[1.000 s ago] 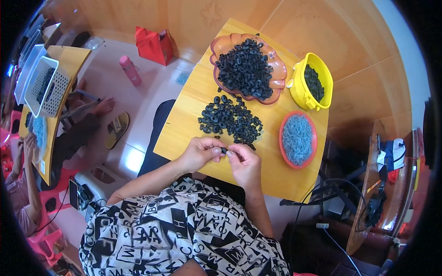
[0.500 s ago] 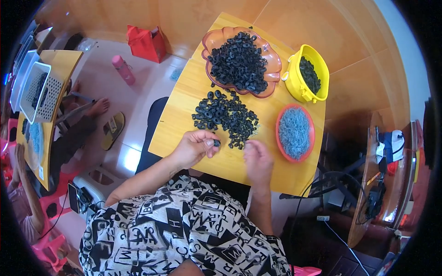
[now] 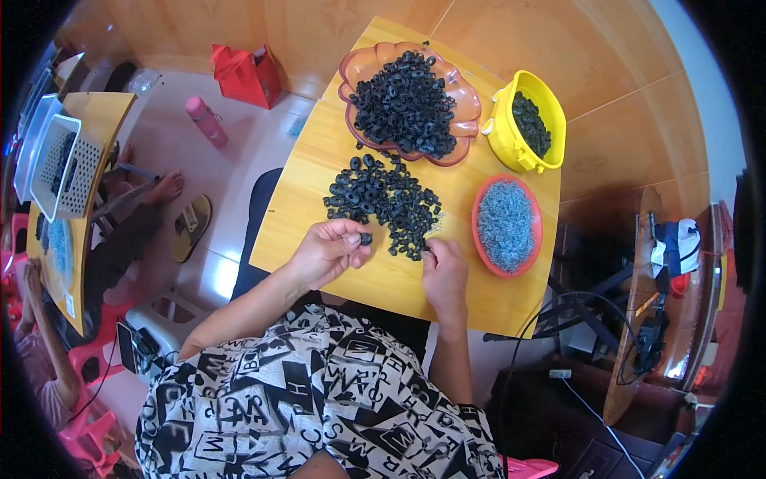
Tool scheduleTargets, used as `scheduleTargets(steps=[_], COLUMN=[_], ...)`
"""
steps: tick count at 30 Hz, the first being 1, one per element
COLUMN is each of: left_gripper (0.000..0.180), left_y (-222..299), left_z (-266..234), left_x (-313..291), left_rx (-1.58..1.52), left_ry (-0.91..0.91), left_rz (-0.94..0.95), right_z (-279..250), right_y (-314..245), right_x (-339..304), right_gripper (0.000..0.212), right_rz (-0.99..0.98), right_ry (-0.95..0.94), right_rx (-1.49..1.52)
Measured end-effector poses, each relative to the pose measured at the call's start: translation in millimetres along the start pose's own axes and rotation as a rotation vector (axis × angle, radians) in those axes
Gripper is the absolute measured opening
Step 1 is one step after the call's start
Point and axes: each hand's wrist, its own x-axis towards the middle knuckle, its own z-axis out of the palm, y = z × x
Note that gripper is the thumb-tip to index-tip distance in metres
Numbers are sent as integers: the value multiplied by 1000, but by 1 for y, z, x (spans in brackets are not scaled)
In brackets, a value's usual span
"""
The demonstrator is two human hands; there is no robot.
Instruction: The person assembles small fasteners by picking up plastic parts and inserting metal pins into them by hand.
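My left hand (image 3: 327,254) is raised over the near part of the table, with a small black ring-shaped part (image 3: 365,239) pinched between thumb and fingertips. My right hand (image 3: 445,275) is closed, its thumb and forefinger at the near right edge of a loose pile of black parts (image 3: 383,195). Whatever may be in the right fingertips is too small to make out. Behind the pile, an orange-brown scalloped tray (image 3: 467,104) holds a heap of similar black parts (image 3: 407,100). To the right, a red oval bowl (image 3: 539,227) is filled with small grey-blue pieces (image 3: 506,227).
A yellow bucket (image 3: 508,148) with dark pieces stands at the table's (image 3: 307,188) far right. Wall panels (image 3: 606,64) rise behind. On the left floor are a pink bottle (image 3: 207,122), a red bag (image 3: 246,77) and a slipper (image 3: 192,227). Another person (image 3: 52,343) sits by a second table.
The view has shifted slightly. My right hand, blurred before, is now steadier at the pile's edge with its fingers closed. My left hand keeps the black part pinched.
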Motion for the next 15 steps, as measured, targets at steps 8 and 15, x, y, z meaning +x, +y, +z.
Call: scheduleTargets(steps=[8, 15], left_gripper=[16, 16], left_y=[-1, 1], left_z=[-1, -2], left_x=[1, -1], left_rx=[6, 15], left_ry=[-18, -36], left_rz=[13, -17], right_z=[4, -5], right_y=[11, -13], right_x=[-2, -1], right_gripper=[14, 12], right_rz=[34, 362], right_ry=[39, -188], right_rx=[285, 995])
